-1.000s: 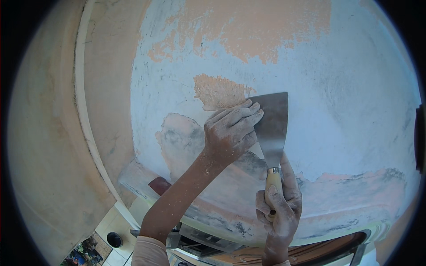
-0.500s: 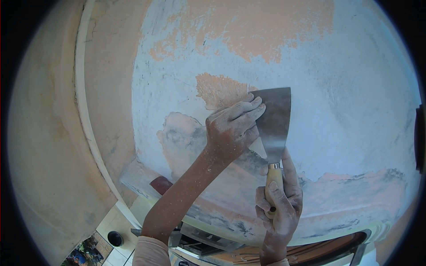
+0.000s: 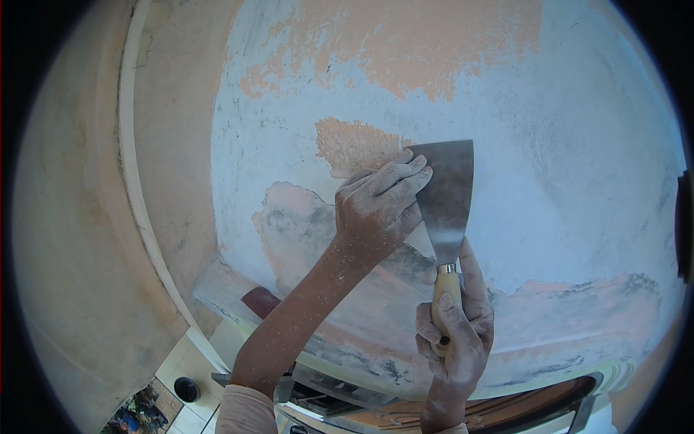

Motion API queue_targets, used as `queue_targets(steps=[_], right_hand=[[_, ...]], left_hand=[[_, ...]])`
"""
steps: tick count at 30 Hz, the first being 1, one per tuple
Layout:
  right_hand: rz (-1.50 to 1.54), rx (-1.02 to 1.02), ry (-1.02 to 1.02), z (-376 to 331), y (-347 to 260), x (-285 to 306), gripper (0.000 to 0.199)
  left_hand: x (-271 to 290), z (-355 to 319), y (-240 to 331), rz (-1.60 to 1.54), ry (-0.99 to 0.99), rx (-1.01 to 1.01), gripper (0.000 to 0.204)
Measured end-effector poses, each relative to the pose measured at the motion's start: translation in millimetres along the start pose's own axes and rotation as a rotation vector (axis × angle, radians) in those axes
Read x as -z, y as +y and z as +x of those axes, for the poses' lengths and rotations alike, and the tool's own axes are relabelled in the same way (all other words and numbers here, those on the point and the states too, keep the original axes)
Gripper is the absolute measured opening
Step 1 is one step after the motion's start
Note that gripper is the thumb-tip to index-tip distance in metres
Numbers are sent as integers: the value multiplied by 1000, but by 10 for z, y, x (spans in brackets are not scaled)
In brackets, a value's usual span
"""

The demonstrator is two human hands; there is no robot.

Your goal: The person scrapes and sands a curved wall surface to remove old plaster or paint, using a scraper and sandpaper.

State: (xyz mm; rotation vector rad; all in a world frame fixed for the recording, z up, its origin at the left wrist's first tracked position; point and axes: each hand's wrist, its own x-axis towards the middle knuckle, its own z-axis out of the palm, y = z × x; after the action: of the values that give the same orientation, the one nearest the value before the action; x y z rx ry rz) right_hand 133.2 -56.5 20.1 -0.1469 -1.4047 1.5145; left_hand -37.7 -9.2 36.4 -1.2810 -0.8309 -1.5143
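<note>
A wide putty knife (image 3: 450,206) with a grey steel blade and pale wooden handle stands blade-up in front of the patchy wall (image 3: 571,188). My right hand (image 3: 463,325) is closed around its handle, thumb lying along the front. Dusty with white powder, my left hand (image 3: 379,206) has its fingertips on the blade's left edge; its thumb is hidden. A pale triangular corner (image 3: 421,242) shows beneath my left hand, beside the narrow part of the blade; what it belongs to is not clear. Just above the left knuckles is a bare peach patch (image 3: 354,141) with ragged edges.
Larger peach plaster (image 3: 419,43) shows higher up. Below, a ledge (image 3: 564,318) with grey and pink stains runs across, with a dark red object (image 3: 260,302) by my left forearm. Lower left, a black round container (image 3: 187,390) stands on the tiled floor.
The wall has shifted very slightly left in the picture. Both hands and the putty knife keep almost the same position and hold.
</note>
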Motion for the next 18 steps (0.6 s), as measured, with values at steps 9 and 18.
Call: queue_targets(steps=[9,18], right_hand=[[24,-11,-71,-51,2,132,57],[19,20,4,-63,17,146,60]], left_hand=[[18,-86,33,13,-52,-13,31],[-31,-115,72,-64,-46,16,29]])
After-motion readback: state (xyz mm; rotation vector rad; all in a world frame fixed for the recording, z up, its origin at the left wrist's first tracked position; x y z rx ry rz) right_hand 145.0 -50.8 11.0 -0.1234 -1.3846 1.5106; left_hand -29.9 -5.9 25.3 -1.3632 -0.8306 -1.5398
